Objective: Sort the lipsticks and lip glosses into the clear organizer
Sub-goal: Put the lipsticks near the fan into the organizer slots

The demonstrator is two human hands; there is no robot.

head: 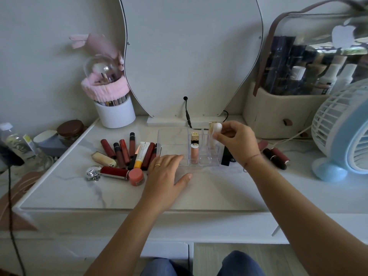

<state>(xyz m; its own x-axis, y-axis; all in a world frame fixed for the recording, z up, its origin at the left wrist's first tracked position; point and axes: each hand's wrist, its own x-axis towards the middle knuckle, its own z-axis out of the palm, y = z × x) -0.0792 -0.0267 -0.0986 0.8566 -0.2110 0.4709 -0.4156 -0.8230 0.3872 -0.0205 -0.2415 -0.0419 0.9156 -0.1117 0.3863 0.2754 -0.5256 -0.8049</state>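
Note:
The clear organizer (173,140) stands mid-table. A black and gold lipstick (194,136) and a peach lip gloss (194,153) stand upright in its slots. My right hand (237,144) pinches a white-capped tube (216,129) at a back right slot of the organizer. My left hand (166,176) rests flat on the table against the organizer's front left corner, holding nothing. A pile of dark red lip glosses (122,151), a white and yellow tube (140,154) and a red lipstick (114,172) lies to the left. Two dark lipsticks (275,157) lie to the right.
A mirror (191,56) stands behind the organizer with a black cable (187,114). A white brush holder (115,112) is back left, a clear cosmetic bag (298,76) back right, a blue and white fan (342,132) far right. A pink jar (136,176) sits by my left hand.

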